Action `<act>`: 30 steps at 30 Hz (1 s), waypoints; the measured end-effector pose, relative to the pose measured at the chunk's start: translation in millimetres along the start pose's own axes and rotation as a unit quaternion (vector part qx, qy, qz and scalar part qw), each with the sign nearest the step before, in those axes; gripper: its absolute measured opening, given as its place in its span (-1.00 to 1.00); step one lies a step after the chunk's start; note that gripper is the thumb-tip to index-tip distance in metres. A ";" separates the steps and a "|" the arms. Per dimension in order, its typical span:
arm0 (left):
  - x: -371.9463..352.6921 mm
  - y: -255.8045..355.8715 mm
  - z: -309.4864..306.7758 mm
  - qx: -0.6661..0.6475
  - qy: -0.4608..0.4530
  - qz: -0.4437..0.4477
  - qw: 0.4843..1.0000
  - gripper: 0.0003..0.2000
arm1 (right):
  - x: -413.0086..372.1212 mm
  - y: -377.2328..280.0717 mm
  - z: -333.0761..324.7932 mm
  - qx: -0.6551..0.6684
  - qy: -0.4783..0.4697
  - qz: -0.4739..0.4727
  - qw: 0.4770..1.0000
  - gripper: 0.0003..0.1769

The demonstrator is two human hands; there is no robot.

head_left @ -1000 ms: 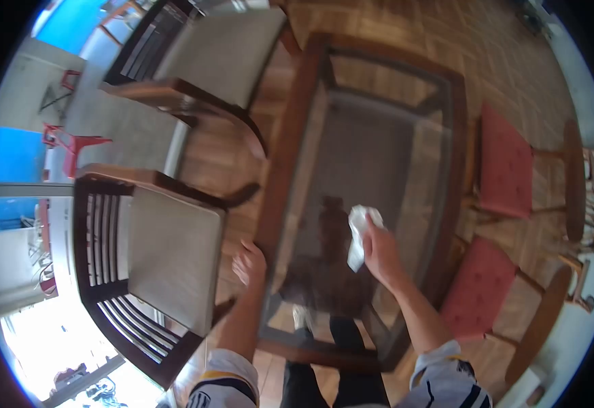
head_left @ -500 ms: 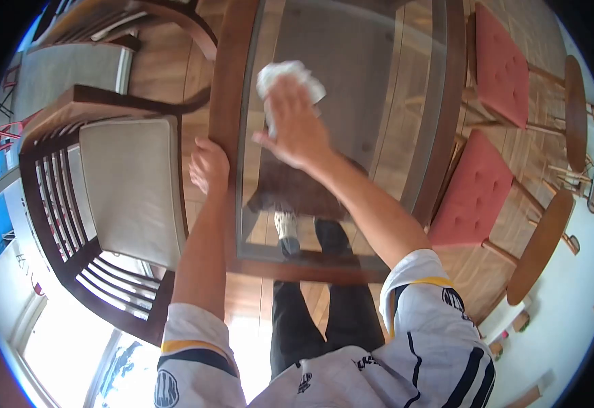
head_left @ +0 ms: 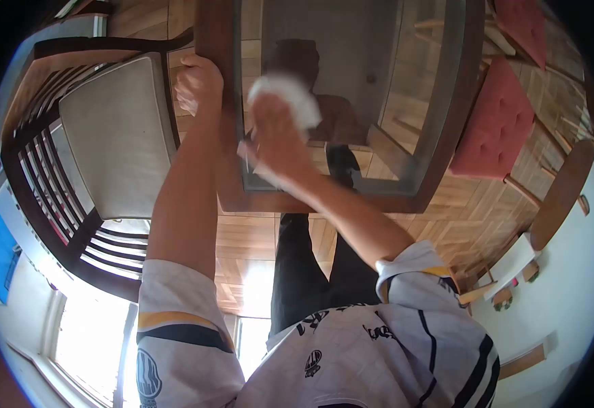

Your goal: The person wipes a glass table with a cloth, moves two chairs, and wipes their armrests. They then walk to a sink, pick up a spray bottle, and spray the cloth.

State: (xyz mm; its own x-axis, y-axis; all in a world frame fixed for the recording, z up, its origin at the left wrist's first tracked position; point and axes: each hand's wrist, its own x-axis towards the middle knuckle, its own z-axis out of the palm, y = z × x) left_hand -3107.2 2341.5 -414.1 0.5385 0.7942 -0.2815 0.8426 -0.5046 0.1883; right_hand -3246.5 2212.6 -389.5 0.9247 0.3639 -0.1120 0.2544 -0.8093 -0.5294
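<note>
My right hand presses a crumpled white cloth against the glass tabletop, near its left side. Motion smears both the hand and the cloth. My left hand is closed in a fist beside the left edge of the table's dark wooden frame. Its curled fingers face the chair on that side, and nothing shows in them. A dark reflection of a head and shoulders appears in the glass.
A dark wooden chair with a beige seat pad stands close on the left. On the right are chairs with tufted red seats. Wooden flooring shows around the table, and my legs are at its near end.
My view has shifted, so the table's near edge sits higher in the picture. My right hand has moved the cloth over the glass, closer to the near end. My left hand stays by the left edge.
</note>
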 end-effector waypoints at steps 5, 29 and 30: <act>-2.6 1.4 -5.0 -0.005 -0.003 -0.014 1.000 -0.36 | -133.7 -10.4 34.7 -0.007 -0.129 -0.088 0.988 -0.17; -5.2 1.4 3.9 0.000 0.002 0.007 1.000 -0.33 | 32.6 101.9 -71.3 0.022 0.104 0.153 0.983 0.06; -3.3 0.4 6.0 -0.004 0.016 0.014 1.000 -0.34 | 13.3 82.0 -62.4 0.000 0.072 0.084 0.994 0.05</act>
State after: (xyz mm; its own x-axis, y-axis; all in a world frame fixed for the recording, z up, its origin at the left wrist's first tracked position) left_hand -3108.6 2336.6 -418.8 0.5614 0.7903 -0.2453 0.8269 -0.5244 0.2030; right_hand -3195.8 2122.3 -381.9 0.9851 0.1532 -0.0778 0.0921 -0.8532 -0.5133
